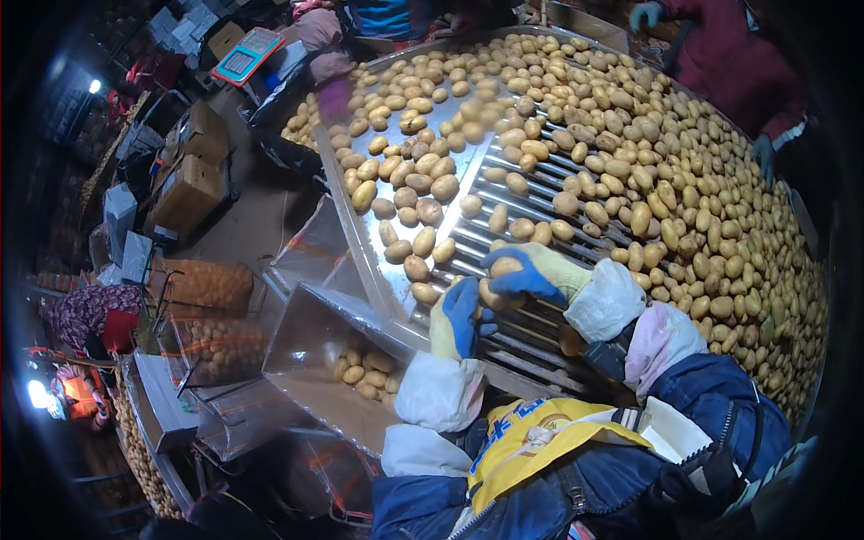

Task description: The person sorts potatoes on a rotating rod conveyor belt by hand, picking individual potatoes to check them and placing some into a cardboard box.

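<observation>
Both my hands wear pale knit gloves with blue coated palms, and white sleeve covers reach up from the wrists. My right hand [540, 273] curls round a potato [505, 266] above the metal roller bars [533, 347]. More potatoes [496, 297] sit just under its fingers, between the two hands. My left hand [461, 319] is cupped beside these, at the near end of the sloping metal sheet [466, 165]; whether it grips one is hidden by its own fingers. Loose potatoes [415, 182] lie on the sheet and across the bars.
A large heap of potatoes [715, 223] covers the right side. Below the sheet's left rim stands a plastic-lined box [317, 378] with potatoes inside. A person in a dark red top [736, 67] works across the heap. A scale [248, 55] and cardboard boxes [185, 196] are further left.
</observation>
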{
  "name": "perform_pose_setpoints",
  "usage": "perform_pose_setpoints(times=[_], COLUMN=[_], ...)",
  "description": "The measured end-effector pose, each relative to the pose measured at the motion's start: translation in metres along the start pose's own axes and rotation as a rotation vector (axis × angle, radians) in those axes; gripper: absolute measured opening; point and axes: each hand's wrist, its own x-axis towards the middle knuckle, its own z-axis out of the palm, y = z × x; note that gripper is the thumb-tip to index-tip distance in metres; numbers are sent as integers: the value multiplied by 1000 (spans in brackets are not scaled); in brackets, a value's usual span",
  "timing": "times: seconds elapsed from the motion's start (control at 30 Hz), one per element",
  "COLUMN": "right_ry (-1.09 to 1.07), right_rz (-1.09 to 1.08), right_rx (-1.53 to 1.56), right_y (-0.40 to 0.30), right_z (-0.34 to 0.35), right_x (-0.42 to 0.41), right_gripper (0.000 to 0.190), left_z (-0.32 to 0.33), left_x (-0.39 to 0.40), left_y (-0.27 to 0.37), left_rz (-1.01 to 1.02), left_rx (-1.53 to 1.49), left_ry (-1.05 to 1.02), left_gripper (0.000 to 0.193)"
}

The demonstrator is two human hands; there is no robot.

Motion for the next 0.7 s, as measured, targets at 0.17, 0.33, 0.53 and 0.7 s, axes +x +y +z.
perform_pose_setpoints(times=[0.17,0.33,0.53,0.7], right_ry=[-20,44,8,-82], right_rz=[-4,241,133,-90], right_rx=[-183,649,1139,1438], right_y=[6,-8,-17,27], right_z=[14,3,4,15], right_x=[-13,-47,-92,-99], right_gripper=[49,57,61,60], left_z=[5,24,28,41], left_x=[-1,-35,-42,-66], left_y=[-28,-38,-13,2], left_rz=[121,410,-15,13], left_rx=[-17,-7,-223,-38], left_ry=[-119,-170,-334,-239], left_gripper=[30,41,48,53])
